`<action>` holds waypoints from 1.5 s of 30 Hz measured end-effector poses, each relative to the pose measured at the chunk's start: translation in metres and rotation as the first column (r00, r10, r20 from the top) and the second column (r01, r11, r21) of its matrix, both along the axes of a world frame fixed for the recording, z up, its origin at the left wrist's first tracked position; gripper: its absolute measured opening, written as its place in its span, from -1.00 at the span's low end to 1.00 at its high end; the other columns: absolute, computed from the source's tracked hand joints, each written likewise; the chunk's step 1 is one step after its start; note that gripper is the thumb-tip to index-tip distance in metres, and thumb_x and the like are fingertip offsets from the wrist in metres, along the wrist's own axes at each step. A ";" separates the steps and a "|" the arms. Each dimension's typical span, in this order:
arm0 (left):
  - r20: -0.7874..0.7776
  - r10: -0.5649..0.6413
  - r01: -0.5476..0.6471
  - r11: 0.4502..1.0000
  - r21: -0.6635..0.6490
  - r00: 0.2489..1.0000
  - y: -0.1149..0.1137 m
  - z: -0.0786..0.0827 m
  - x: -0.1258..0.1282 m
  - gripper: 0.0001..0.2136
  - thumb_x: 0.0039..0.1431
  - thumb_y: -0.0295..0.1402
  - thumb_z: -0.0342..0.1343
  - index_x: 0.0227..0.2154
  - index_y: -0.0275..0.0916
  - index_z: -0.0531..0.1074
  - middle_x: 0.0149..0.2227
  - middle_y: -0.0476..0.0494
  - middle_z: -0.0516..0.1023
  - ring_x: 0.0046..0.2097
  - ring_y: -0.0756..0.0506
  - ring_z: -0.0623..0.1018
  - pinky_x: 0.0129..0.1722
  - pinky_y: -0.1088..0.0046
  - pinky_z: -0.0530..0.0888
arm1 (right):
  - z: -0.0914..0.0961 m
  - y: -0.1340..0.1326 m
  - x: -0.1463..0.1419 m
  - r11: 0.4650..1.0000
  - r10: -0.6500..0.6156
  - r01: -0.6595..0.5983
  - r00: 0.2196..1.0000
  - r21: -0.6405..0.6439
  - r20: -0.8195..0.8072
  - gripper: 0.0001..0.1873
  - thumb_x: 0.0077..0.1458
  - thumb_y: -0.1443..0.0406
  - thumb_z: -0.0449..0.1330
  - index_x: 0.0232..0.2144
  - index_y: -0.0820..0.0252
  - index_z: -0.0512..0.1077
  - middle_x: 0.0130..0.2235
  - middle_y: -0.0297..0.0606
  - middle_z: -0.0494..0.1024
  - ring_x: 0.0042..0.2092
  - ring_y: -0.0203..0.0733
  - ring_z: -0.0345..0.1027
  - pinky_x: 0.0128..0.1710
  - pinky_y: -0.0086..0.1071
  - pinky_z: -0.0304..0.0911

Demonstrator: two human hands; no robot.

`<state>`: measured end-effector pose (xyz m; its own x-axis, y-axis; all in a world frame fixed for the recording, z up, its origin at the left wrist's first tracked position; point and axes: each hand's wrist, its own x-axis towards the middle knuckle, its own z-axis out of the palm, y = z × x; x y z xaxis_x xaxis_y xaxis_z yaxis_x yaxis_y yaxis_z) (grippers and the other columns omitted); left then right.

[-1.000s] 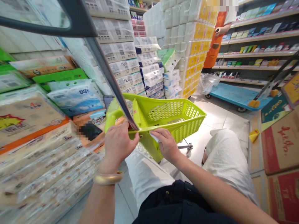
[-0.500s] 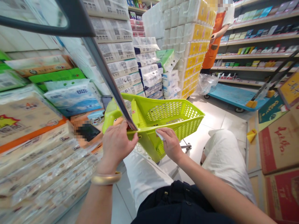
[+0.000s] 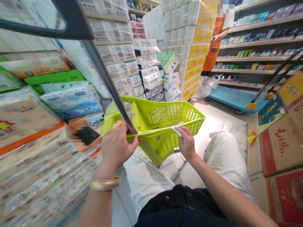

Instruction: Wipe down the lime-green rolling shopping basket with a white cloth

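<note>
Our right hand [image 3: 187, 143] has slid along the near rim of the basket [image 3: 170, 115], away from our left hand [image 3: 115, 146] and toward the far corner, taking the cloth [image 3: 177, 130] with it. The left hand has kept its place and the basket has hardly shifted.

The left fingers are closed over the rim at the foot of the grey handle [image 3: 106, 78], which rises steeply up and to the left, past our view. A gold bracelet [image 3: 104, 183] sits on that wrist. The right fingers pinch the small white cloth and press it onto the top of the rim; the cloth shows just above the knuckles.

The basket is lime green with mesh walls. It stands tilted on the floor [image 3: 213, 119] just in front of our knees and nothing shows inside it. To its left, stacked packs [image 3: 71, 99] of tissue fill the shelves, and a phone [image 3: 86, 135] lies on one of them, near our left hand. To the right stand brown boxes [image 3: 279, 142]. Farther back a blue trolley [image 3: 233, 97] rests on the floor, and a person [image 3: 213, 47] in an orange apron stands beside a tall stack of rolls.
</note>
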<state>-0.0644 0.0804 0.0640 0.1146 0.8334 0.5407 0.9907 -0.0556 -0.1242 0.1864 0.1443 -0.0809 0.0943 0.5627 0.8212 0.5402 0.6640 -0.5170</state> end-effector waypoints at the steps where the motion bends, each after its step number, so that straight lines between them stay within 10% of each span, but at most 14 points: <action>1: -0.002 -0.002 0.002 1.000 0.001 1.000 0.000 0.000 0.000 -0.78 0.08 -0.15 0.04 -0.35 -0.21 0.37 -0.44 -0.16 0.51 -0.31 -0.26 0.54 -0.21 0.24 0.39 | 0.008 -0.003 -0.006 1.000 0.009 -0.008 1.000 0.020 -0.028 -0.50 0.16 0.53 -0.04 0.01 0.11 0.50 -0.07 -0.13 0.53 0.00 -0.09 0.41 0.04 -0.13 0.38; 7: -0.013 -0.024 0.024 1.000 0.013 1.000 -0.001 0.000 0.000 -0.78 0.09 -0.16 0.03 -0.33 -0.21 0.37 -0.43 -0.16 0.54 -0.31 -0.26 0.55 -0.22 0.24 0.40 | 0.054 -0.013 -0.059 0.963 0.256 -0.266 0.953 0.048 0.164 -0.47 0.22 0.51 -0.05 0.14 0.07 0.40 0.09 -0.18 0.53 0.19 -0.14 0.33 0.23 -0.11 0.27; 17: -0.024 -0.037 0.038 0.999 0.014 0.999 -0.001 -0.002 -0.002 -0.79 0.10 -0.15 0.04 -0.34 -0.20 0.36 -0.45 -0.14 0.52 -0.32 -0.23 0.55 -0.25 0.29 0.38 | 0.018 0.011 -0.029 0.987 0.151 -0.140 0.971 -0.072 0.186 -0.43 0.13 0.56 -0.05 0.08 0.09 0.46 0.04 -0.17 0.57 0.13 -0.13 0.41 0.19 -0.07 0.31; 25: 0.028 -0.079 0.079 0.997 0.003 0.996 0.002 -0.002 0.008 -0.78 0.11 -0.17 0.02 -0.33 -0.21 0.39 -0.42 -0.17 0.55 -0.31 -0.24 0.56 -0.29 0.30 0.38 | 0.047 -0.008 -0.059 0.957 0.291 -0.283 0.939 -0.067 0.184 -0.42 0.11 0.57 -0.04 0.09 0.09 0.44 0.05 -0.18 0.56 0.12 -0.18 0.40 0.20 -0.18 0.31; 36: 0.048 -0.048 0.047 0.998 0.033 0.998 0.019 -0.004 0.004 -0.77 0.13 -0.13 0.00 -0.35 -0.19 0.39 -0.46 -0.15 0.53 -0.32 -0.26 0.54 -0.22 0.25 0.39 | 0.012 0.014 -0.013 0.993 0.099 -0.087 0.979 -0.076 0.178 -0.44 0.13 0.55 -0.05 0.07 0.08 0.46 0.02 -0.17 0.58 0.10 -0.11 0.42 0.19 -0.04 0.30; 45: 0.187 -0.042 0.034 0.998 0.046 0.982 0.030 -0.005 0.004 -0.80 0.12 -0.18 0.03 -0.31 -0.19 0.34 -0.37 -0.16 0.55 -0.22 -0.26 0.56 -0.06 0.16 0.39 | 0.041 0.005 -0.064 0.975 0.223 -0.214 0.949 -0.065 0.223 -0.41 0.05 0.60 -0.01 0.08 0.15 0.44 0.03 -0.11 0.57 0.09 -0.11 0.42 0.19 -0.11 0.30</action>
<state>-0.0602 0.1103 0.0585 0.0395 0.8064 0.5901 0.9939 -0.0928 0.0603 0.1227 0.1496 -0.0402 -0.2208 0.5815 0.7830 0.4906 0.7601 -0.4262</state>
